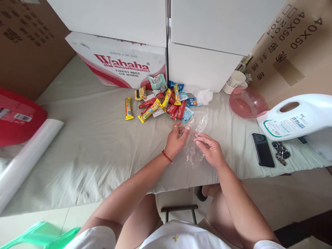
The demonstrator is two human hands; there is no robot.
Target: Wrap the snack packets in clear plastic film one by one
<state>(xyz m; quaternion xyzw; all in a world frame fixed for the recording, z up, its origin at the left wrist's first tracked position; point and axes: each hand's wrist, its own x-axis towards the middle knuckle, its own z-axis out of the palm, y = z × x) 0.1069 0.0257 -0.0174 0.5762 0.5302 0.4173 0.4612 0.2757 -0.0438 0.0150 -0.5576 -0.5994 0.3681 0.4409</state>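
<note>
A clear plastic bag [194,155] hangs between my two hands above the cloth-covered surface. My left hand [177,138], with a red cord bracelet at the wrist, has its thumb and fingers closed on the bag's left side. From the right, my right hand [210,149] pinches the bag between thumb and fingertips. Just beyond my hands lies a loose pile of small wrapped snacks: yellow packets [150,110], red packets [178,110] and blue packets [187,114]. One yellow packet [128,108] lies apart on the left.
White boxes [124,64] stand behind the pile. On the right are a pink bowl [247,103], paper cups [234,81], a white detergent bottle [295,116], a phone [263,150] and keys [281,152]. On the left lie a white roll [31,159] and a red object [20,117].
</note>
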